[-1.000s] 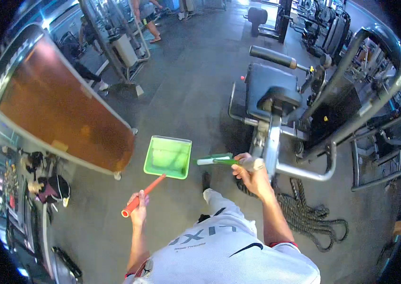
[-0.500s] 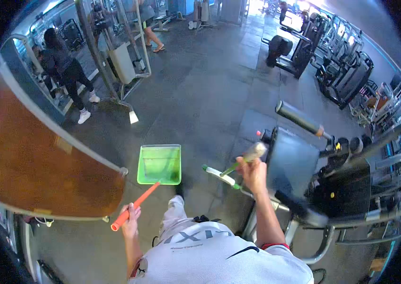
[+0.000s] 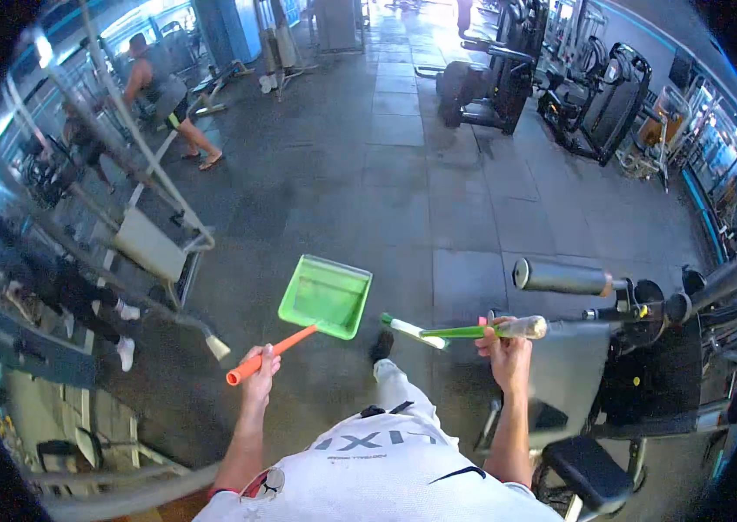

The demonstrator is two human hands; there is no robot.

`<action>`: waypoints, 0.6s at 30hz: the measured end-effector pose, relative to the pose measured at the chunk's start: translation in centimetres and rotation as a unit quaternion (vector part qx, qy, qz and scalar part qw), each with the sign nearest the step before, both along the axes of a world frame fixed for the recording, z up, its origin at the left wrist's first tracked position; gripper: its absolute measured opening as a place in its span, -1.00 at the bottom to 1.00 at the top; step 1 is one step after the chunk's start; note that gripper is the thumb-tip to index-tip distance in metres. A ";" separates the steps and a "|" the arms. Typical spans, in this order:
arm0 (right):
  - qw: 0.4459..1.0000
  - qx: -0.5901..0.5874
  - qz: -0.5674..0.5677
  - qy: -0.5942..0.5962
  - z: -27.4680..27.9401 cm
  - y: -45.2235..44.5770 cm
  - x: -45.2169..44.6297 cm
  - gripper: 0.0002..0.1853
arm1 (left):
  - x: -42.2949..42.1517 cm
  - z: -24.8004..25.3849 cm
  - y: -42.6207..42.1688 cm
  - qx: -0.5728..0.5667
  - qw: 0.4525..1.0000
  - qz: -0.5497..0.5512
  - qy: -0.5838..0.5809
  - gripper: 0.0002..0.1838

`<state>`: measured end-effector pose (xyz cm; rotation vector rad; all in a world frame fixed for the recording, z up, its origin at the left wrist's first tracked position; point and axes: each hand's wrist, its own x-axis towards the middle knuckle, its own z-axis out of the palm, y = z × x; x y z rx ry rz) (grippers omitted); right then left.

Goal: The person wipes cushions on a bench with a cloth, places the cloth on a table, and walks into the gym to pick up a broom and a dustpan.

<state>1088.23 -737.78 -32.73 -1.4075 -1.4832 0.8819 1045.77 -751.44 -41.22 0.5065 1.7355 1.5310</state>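
Note:
My left hand (image 3: 260, 369) is closed round the orange tube-like handle of a green dustpan (image 3: 327, 297). The pan is held out ahead and left of my legs, its inside facing up. My right hand (image 3: 505, 348) grips the handle of what looks like a broom (image 3: 460, 331). This handle is green, with a pale, plastic-looking end above my fingers. Its narrow white head with green tips points left, just right of the dustpan and apart from it. Whether bristles hang beneath the head is hidden.
Dark floor tiles (image 3: 403, 187) stretch ahead. Close on my right stands a machine with a padded roller (image 3: 560, 277) and a black seat (image 3: 590, 474). A metal frame (image 3: 151, 244) is on the left. One person (image 3: 164, 96) walks at the far left; another figure (image 3: 64, 283) is nearer.
I have moved forward; the brown panel on the left has mostly left view. The dustpan has shifted right and turned. The broom handle has swung more level, its pale end to the right.

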 end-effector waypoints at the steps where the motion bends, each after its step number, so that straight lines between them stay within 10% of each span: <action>1: 1.000 -0.007 0.003 -0.029 -0.6 3.7 -1.1 -0.76 | -1.1 0.4 4.6 0.000 1.000 0.004 -0.005 -0.72; 18: 0.979 0.065 -0.067 -0.181 -3.7 69.0 -17.3 -0.76 | -17.5 -3.5 61.1 0.002 0.998 0.047 -0.046 -0.72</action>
